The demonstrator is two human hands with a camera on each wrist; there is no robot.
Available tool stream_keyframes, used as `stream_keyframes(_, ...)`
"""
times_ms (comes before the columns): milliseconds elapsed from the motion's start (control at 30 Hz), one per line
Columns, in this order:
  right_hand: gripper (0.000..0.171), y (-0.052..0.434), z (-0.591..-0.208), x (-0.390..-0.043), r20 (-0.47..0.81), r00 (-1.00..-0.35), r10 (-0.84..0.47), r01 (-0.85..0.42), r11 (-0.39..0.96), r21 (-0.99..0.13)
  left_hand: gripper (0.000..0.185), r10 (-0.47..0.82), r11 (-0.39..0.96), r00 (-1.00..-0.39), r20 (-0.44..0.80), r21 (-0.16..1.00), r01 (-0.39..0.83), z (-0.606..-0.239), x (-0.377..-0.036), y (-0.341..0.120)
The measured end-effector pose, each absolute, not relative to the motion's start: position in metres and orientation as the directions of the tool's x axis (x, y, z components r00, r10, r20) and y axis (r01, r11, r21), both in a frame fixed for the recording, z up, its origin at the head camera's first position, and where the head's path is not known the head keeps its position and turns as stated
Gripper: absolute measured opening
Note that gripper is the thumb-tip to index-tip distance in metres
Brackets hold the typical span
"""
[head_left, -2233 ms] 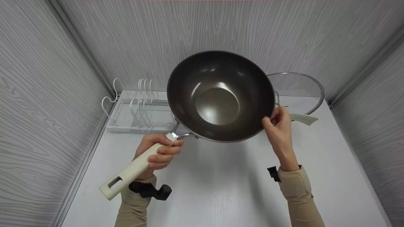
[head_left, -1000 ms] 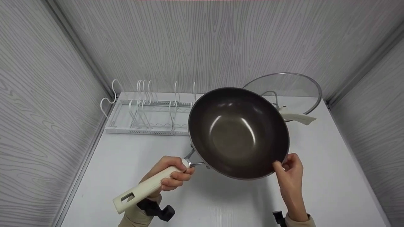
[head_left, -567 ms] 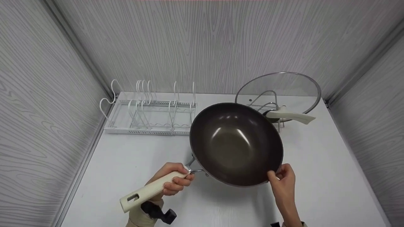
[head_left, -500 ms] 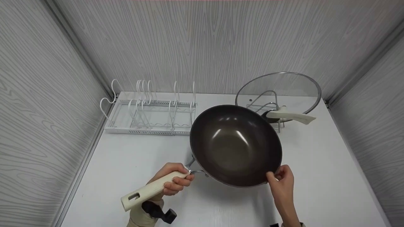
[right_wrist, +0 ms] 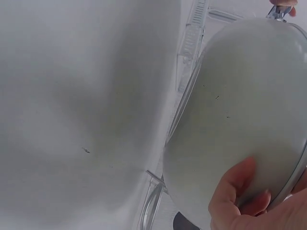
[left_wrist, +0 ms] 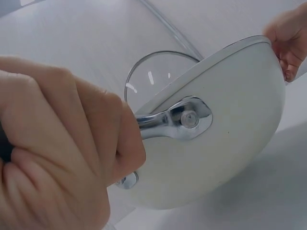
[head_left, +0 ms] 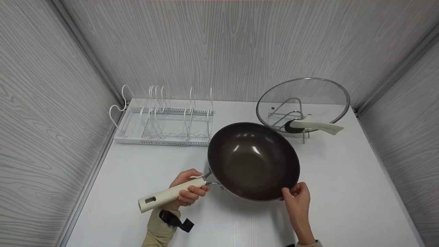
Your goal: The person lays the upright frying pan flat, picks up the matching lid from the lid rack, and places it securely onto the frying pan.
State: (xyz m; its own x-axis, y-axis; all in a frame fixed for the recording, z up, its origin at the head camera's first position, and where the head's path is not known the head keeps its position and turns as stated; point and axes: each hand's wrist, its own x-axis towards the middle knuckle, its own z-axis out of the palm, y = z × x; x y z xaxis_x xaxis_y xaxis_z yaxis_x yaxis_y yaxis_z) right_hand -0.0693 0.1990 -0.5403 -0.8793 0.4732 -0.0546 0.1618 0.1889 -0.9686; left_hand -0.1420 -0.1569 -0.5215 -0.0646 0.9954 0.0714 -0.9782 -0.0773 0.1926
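Observation:
A deep wok, dark inside and pale outside, is tilted with its opening toward the head camera. My left hand grips its cream handle close to the metal fork joining handle and pan. At the lower right rim, my right hand pinches the edge, thumb on the inner side. The right wrist view has the fingers curled against the pale outer wall. In the left wrist view, one chrome handle bracket is riveted to the wok, whose shadow falls on the table below.
A white wire rack with upright loops stands at the back left. At the back right, a glass lid with a cream-and-black knob handle leans on a small wire stand. Wood-patterned panels enclose the white table.
Both hands have brought the wok down the head view, toward the person, then slightly left. More of the rack, the lid and its stand shows now. Both holds stay the same.

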Motion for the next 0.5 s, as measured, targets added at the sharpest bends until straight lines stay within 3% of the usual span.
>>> stream_keyframes(500,0.02,0.191,-0.559,-0.071,-0.078,-0.88,0.468,0.172,0.162,-0.972,0.025,0.997,-0.074,-0.069,0.047,0.124,-0.99,-0.541,-0.156,-0.164)
